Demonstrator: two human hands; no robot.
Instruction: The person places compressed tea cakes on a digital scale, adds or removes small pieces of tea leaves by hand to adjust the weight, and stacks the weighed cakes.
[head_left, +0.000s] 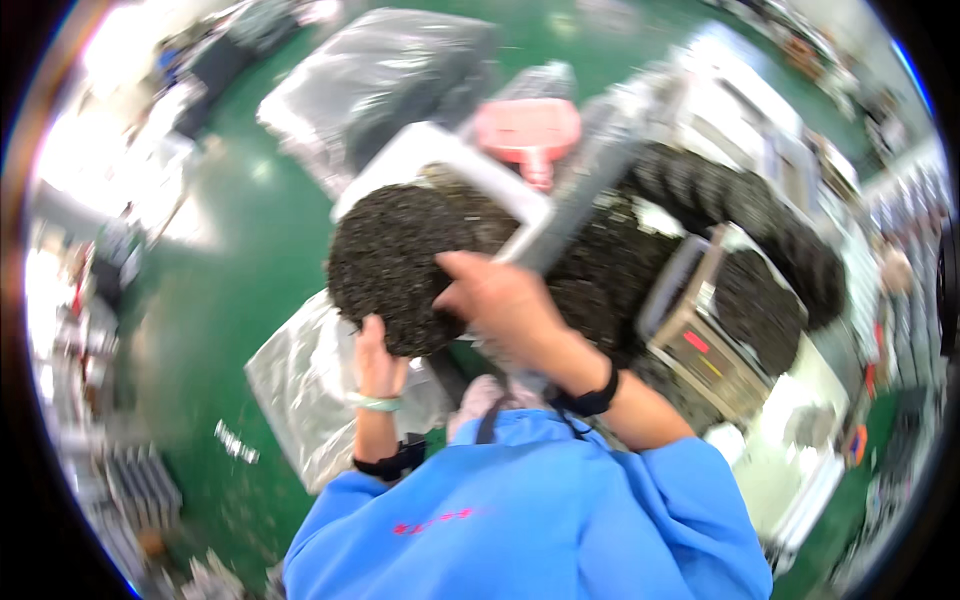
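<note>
A dark round sheet of what looks like dried seaweed (394, 262) is held up before me, over a white foam box (431, 142). My left hand (379, 360) grips its lower edge, fingers mostly hidden behind it. My right hand (499, 296), blurred, is at the sheet's right side with index finger and thumb spread apart; whether it touches the sheet cannot be told. More dark flaky material (487, 217) lies inside the box. On the right, another dark round sheet (757, 307) lies on a weighing scale (701, 360).
A pink dustpan-like plastic tool (529, 127) lies beyond the box. Large clear plastic bags (397, 67) lie on the green floor ahead, another (315, 390) at lower left. Right of my hands are a heap of dark sheets (607, 270) and a long row of stacked ones (742, 210).
</note>
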